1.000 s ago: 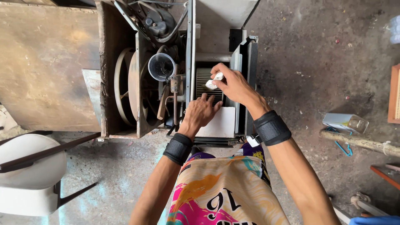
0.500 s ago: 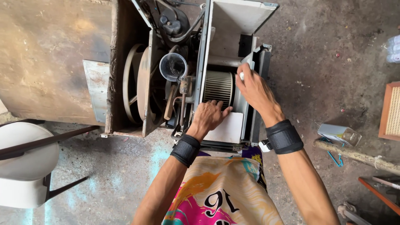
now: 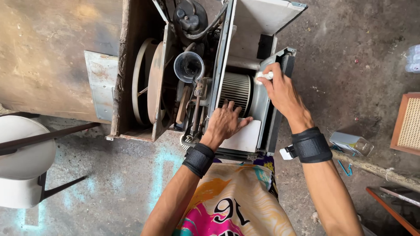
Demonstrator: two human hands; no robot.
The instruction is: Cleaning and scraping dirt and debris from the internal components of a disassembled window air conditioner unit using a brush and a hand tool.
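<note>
An opened window air-conditioner unit [image 3: 245, 26] lies on the concrete floor in front of me. Its ribbed cylindrical blower wheel [image 3: 234, 91] sits in the white housing. My left hand [image 3: 225, 123] rests flat with fingers spread on the white foam panel [image 3: 243, 139] just below the wheel. My right hand [image 3: 280, 89] presses a small white object [image 3: 264, 76], held in its fingers, against the grey casing edge to the right of the wheel. Both wrists wear black bands. A black compressor [image 3: 190, 17] and a round cup-shaped part [image 3: 189, 66] stand left of the housing.
A rusty fan and metal shroud [image 3: 146, 87] fill the unit's left half. A white plastic chair [image 3: 22, 161] stands at the left. A clear small box [image 3: 350, 143], a wooden stick [image 3: 376, 168] and a cane-panelled frame [image 3: 407, 124] lie at the right.
My right hand has moved with the white object from over the blower wheel to the casing edge on the right. My left hand stayed on the foam panel.
</note>
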